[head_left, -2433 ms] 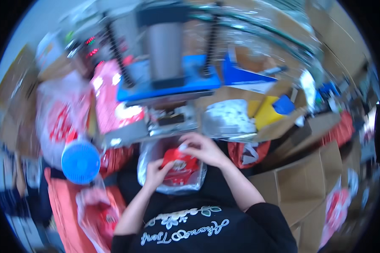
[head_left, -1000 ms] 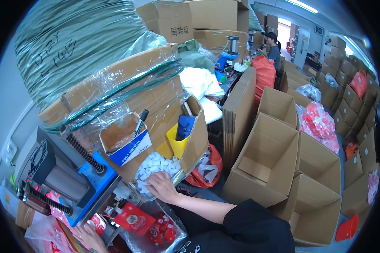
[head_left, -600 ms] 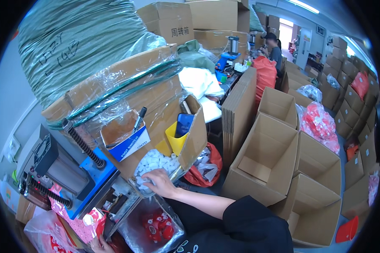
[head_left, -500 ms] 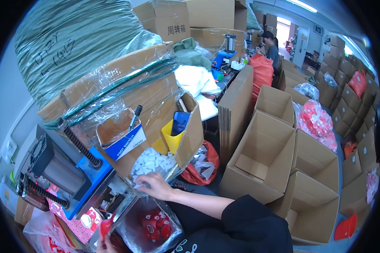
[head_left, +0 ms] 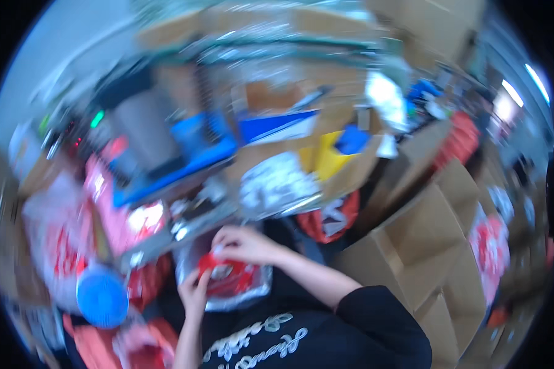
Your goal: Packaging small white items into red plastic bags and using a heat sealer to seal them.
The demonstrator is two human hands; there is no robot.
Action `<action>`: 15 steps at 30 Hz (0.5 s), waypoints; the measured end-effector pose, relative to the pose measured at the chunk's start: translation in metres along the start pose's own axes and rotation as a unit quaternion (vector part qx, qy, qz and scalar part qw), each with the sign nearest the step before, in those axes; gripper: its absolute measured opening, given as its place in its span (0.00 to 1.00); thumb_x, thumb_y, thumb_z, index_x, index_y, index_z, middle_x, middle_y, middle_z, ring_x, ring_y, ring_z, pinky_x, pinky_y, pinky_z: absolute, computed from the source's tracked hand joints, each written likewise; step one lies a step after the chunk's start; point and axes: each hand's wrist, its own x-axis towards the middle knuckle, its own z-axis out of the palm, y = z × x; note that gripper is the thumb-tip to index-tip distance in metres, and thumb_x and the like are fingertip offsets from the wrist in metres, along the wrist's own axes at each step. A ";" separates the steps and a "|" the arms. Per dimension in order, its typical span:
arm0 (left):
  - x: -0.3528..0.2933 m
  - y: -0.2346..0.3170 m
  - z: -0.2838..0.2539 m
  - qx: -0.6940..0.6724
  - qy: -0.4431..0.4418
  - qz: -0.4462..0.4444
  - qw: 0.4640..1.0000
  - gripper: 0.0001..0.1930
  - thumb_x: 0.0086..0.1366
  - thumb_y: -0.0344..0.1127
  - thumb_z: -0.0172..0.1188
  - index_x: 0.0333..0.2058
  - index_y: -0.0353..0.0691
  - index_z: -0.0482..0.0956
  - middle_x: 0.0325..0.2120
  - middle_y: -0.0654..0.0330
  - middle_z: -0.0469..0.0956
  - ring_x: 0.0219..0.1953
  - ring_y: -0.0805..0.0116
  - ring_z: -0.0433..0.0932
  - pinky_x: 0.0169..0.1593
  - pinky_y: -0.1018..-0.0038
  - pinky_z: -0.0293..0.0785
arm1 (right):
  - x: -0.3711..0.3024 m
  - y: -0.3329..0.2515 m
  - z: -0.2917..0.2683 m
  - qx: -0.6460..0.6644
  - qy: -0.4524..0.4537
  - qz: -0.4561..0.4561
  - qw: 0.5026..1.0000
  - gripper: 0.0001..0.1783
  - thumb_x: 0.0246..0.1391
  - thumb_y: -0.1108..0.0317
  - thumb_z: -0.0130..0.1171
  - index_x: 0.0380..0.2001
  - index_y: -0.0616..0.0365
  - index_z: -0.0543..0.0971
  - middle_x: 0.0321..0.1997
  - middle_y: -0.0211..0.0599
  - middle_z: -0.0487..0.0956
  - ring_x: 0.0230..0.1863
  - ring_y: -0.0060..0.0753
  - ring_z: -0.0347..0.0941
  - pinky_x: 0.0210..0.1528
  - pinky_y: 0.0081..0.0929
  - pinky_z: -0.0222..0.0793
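We see both bare hands together at one small red piece (head_left: 210, 263), held over the open mouth of a bin lined with clear plastic (head_left: 231, 304), just in front of the black shirt (head_left: 351, 341). Our left hand (head_left: 195, 288) grips the red piece from below, thumb and fingers closed on it. Our right hand (head_left: 243, 244) is at its upper edge, fingertips drawn together around a small white piece (head_left: 218, 249); blur keeps us from telling whether the white piece touches the red one. More red pieces (head_left: 245, 281) lie inside the bin. Beyond it we have a press with a grey cylinder (head_left: 144, 132) and a blue plate (head_left: 200, 157), and to its right a heap of white pieces (head_left: 277, 183) beside a yellow holder (head_left: 329, 157). A round blue fan (head_left: 102, 296) stands left of the bin, and open cardboard boxes (head_left: 418, 243) stand to the right.
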 end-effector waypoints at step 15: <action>0.084 0.042 0.014 -0.372 0.055 -0.177 0.910 0.12 0.64 0.33 0.63 0.40 0.27 0.79 0.33 0.52 0.83 0.32 0.66 0.84 0.36 0.72 0.81 | -0.019 0.009 -0.045 -0.135 0.238 0.030 0.961 0.10 0.57 0.74 0.60 0.42 0.64 0.79 0.38 0.41 0.82 0.35 0.29 0.79 0.37 0.24 0.73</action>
